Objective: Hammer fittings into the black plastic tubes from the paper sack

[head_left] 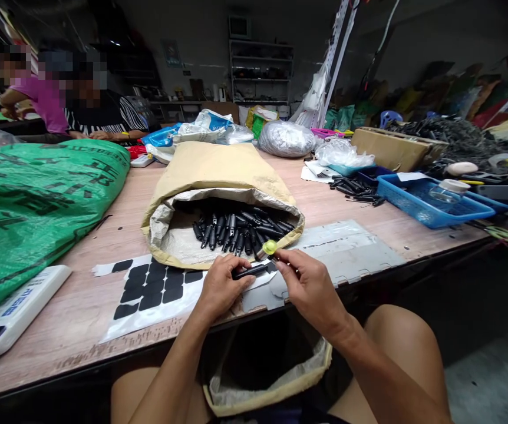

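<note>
My left hand (222, 287) is closed around a slim black plastic part (253, 271), held low over the table's front edge. Between the thumb and fingers of my right hand (313, 288) is a small tool with a round yellow-green piece (269, 247); its exact kind is unclear. Just beyond both hands, an open tan woven sack (227, 168) lies on its side with its mouth toward me. Inside it are many similar black parts (231, 231). A white sheet with black rounded-square stickers (154, 285) lies left of my left hand.
A second open sack (271, 391) hangs between my knees below the table edge. A green sack (37, 206) and a white device (24, 309) are at left. A blue basket (439, 218) and loose black parts (355, 187) stand right. Two people sit at the far left.
</note>
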`<state>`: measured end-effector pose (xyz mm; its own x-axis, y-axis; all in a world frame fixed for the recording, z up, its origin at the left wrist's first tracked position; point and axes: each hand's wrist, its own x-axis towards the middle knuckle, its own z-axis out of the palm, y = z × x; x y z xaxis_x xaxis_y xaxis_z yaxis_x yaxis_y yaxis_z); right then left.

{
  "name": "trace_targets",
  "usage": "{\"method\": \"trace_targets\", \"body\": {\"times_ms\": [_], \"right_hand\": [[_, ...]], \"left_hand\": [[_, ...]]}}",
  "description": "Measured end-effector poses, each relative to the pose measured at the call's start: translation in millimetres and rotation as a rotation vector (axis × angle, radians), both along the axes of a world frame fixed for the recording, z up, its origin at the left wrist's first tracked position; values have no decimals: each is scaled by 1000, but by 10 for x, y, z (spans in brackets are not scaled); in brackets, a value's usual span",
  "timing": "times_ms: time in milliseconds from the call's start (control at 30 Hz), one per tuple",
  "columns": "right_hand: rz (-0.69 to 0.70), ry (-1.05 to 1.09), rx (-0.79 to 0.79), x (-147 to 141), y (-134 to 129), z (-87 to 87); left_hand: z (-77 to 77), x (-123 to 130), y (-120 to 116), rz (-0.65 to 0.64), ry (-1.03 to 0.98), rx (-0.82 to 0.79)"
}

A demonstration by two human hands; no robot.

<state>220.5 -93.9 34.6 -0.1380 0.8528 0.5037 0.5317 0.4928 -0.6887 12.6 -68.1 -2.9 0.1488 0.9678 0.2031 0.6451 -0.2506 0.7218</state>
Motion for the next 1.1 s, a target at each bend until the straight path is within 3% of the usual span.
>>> {"method": "trace_targets", "body": {"times_ms": [233,400,600,767,900,1000,1100], "right_hand": [[-7,-260,12,-77,-71,-139],[-60,-179,82,-3,-29,-145],[-28,-173,27,54,-13,-198],[-280,-156,107,467,257,-87],[-602,-371,-34,844,652,-130],[-674,-506,-145,956,869,-259],[-682,-594,-130,950,945,-376]], "left_hand": [[-15,-2,5,-3,0,24],[-8,2,6,-8,11,21],[-5,0,1,10,13,6],[30,12,-11,20,34,-6],[52,30,-23,17,73,0],[44,36,-19,13,84,6],[31,27,13,-10,95,26]]}}
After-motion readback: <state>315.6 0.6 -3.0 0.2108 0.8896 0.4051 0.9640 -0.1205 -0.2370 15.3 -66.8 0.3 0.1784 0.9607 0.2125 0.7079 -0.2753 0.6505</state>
